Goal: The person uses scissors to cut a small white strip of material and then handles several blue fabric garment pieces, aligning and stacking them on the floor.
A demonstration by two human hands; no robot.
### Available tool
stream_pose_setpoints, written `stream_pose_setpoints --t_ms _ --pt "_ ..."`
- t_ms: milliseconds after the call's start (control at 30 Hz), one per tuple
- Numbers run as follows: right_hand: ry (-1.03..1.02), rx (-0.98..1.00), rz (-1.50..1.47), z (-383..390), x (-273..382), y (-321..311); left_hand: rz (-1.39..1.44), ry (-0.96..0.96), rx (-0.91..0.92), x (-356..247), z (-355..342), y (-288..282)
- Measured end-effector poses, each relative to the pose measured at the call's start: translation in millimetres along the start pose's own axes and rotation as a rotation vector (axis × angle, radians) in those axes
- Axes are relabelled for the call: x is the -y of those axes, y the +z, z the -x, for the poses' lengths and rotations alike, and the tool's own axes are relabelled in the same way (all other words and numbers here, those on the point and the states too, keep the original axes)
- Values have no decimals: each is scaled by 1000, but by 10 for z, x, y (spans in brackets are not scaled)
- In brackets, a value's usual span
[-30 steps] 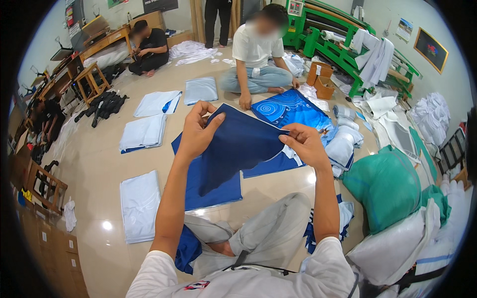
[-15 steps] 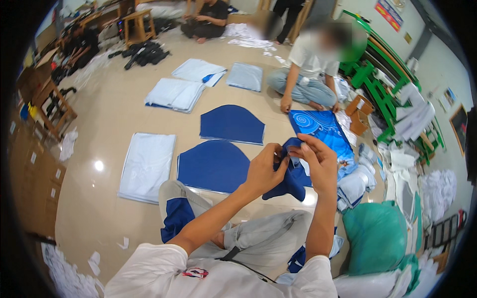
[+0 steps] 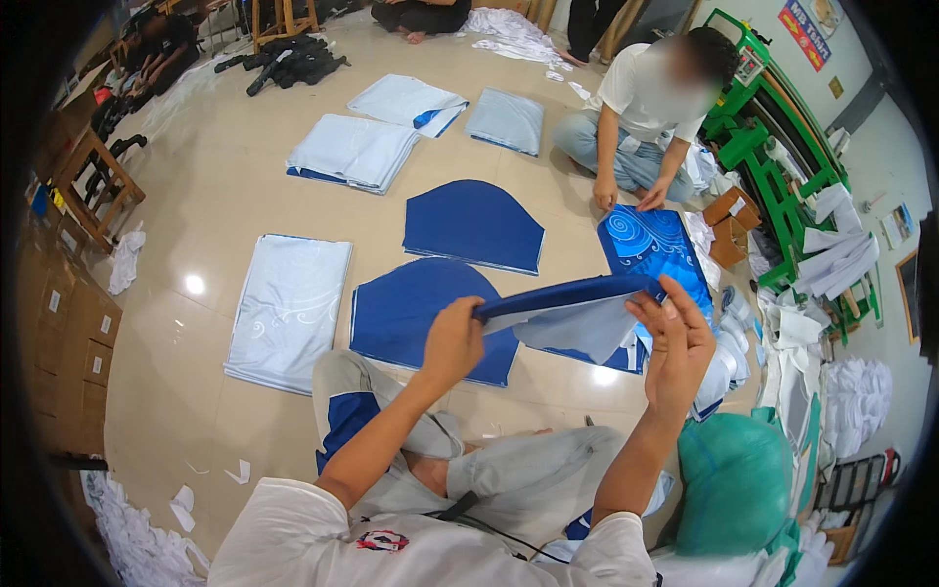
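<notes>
Blue cloth [image 3: 579, 311], pale grey underneath

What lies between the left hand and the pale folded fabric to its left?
In the head view, the nearer dark-blue, round-topped fabric lies between the left hand and the pale folded fabric, partly behind that hand.

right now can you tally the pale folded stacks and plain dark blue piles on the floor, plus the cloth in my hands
Pale folded stacks: 4
Plain dark blue piles: 3, one partly hidden
Cloth held between left hand and right hand: 1
Total: 8
</notes>
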State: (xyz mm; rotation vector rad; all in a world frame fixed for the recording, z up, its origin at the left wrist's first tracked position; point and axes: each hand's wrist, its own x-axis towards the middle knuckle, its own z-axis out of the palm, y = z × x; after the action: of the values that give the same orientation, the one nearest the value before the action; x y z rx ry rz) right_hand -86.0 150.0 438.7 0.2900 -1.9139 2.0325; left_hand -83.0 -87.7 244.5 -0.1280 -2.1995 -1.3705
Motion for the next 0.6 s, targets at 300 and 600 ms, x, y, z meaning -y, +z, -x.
stream_pose_setpoints --t_ms 300,600 --pt "64 -46 -152 -470 -515 201 77 -56 292 485 -569 -529" --pt "89 -60 -168 -513 -710 -56 103 -36 256 786 -591 -715"
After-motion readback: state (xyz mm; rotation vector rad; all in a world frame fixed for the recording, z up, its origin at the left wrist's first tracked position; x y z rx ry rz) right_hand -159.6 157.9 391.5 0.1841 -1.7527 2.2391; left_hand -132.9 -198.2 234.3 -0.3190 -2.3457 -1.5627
